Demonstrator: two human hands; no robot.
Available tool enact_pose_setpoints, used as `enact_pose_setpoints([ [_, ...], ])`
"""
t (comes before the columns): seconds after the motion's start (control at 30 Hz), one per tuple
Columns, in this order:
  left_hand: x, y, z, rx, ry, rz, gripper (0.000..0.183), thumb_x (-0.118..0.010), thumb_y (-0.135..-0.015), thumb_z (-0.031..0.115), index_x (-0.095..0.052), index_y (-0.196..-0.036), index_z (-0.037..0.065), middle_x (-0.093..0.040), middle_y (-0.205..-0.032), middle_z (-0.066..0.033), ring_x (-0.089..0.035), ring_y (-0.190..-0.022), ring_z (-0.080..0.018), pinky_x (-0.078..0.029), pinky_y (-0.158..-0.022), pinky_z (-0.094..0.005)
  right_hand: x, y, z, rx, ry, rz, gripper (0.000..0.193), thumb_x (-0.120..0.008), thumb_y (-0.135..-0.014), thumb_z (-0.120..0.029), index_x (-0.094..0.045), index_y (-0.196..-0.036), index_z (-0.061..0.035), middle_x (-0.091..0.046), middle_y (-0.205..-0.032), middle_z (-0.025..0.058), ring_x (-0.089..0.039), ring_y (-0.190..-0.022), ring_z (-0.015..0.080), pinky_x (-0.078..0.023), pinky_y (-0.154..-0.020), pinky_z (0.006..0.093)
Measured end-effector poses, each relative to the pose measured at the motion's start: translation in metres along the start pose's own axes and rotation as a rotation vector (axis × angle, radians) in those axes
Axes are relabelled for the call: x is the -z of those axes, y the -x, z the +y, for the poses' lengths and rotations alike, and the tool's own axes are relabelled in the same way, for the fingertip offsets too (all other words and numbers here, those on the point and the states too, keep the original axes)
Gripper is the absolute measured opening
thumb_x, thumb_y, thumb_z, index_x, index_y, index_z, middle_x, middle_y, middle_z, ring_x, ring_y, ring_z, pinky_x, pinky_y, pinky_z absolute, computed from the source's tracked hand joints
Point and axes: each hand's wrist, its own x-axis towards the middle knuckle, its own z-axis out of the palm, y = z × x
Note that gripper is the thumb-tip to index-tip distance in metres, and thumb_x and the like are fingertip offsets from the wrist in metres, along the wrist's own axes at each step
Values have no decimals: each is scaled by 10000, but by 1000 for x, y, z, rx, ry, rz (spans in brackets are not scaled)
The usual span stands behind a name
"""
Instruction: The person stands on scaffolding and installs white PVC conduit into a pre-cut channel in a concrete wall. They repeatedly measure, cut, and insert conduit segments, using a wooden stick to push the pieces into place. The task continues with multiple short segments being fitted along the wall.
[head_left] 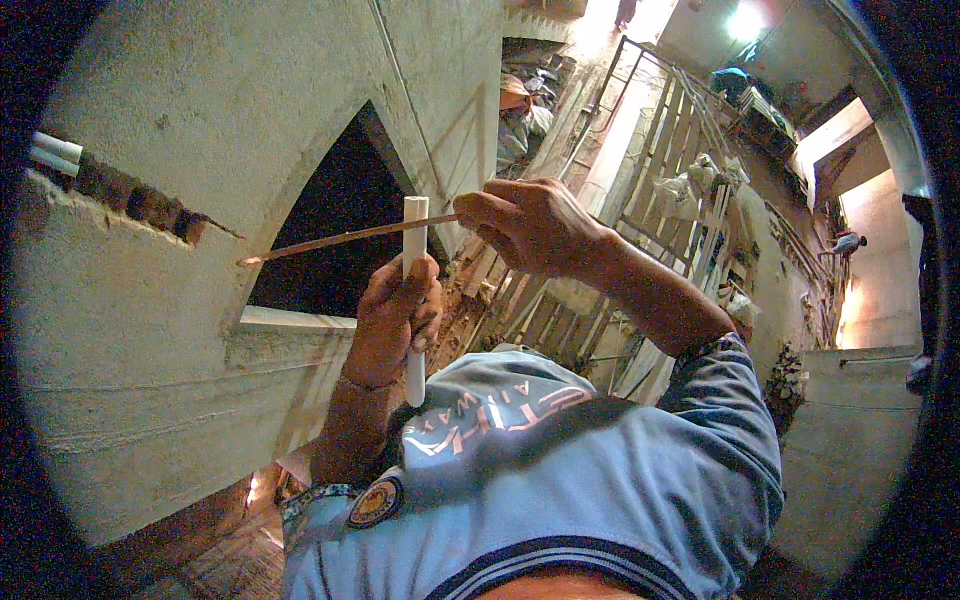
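My left hand (pixel 392 318) is closed around an upright white plastic pipe (pixel 415 228), whose top end sticks up above the fingers and whose lower end comes down near my chest. Between the fingers of my right hand (pixel 535 225) is one end of a thin, reddish-brown, slightly bowed hacksaw blade (pixel 335 241). The bare blade, without a frame, lies across the pipe a little below its top end. Its far end points left, toward the wall. Whether the blade has cut into the pipe cannot be made out.
A plastered wall (pixel 180 330) on the left has a dark window opening (pixel 345 225) and a rough groove (pixel 140 200) with a white pipe (pixel 57 154) at its end. Wooden planks (pixel 600 160), a metal ladder-like frame (pixel 625 85) and bags (pixel 680 195) lie beyond. Another person (pixel 848 243) is far right.
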Motion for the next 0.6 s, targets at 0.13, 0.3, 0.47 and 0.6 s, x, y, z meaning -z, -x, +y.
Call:
enact_pose_setpoints([
  [0.13,-1,0,-3,-2,27,-13,304,-583,-931,393,-461,-883,119,-354,-543,52,-321,-369,-50,-274,-312,-217,0,-8,-3,165,49,187,112,-538,-892,-267,-552,-938,-165,-554,-769,63,-601,-631,281,-527,-553,386],
  [0.3,3,4,-10,-11,-25,21,317,-552,-951,408,-462,-839,126,-372,-562,62,-344,-409,-20,-289,-348,-193,-7,-10,-3,95,257,24,197,-514,-905,-305,-552,-926,-113,-594,-788,77,-643,-656,271,-545,-542,403],
  [0.47,7,3,-16,-24,-146,93,305,-546,-956,400,-473,-854,122,-396,-573,61,-352,-424,-14,-306,-357,-193,-20,-3,0,50,220,-123,242,-475,-931,-317,-538,-938,-83,-605,-728,97,-675,-637,280,-544,-509,442],
  [0.6,-1,11,-21,-77,-544,326,296,-557,-951,399,-486,-876,121,-429,-596,58,-386,-460,-23,-331,-380,-202,-4,-18,34,-166,459,-163,231,-544,-923,-282,-515,-935,-52,-577,-599,101,-617,-515,281,-507,-456,413],
])
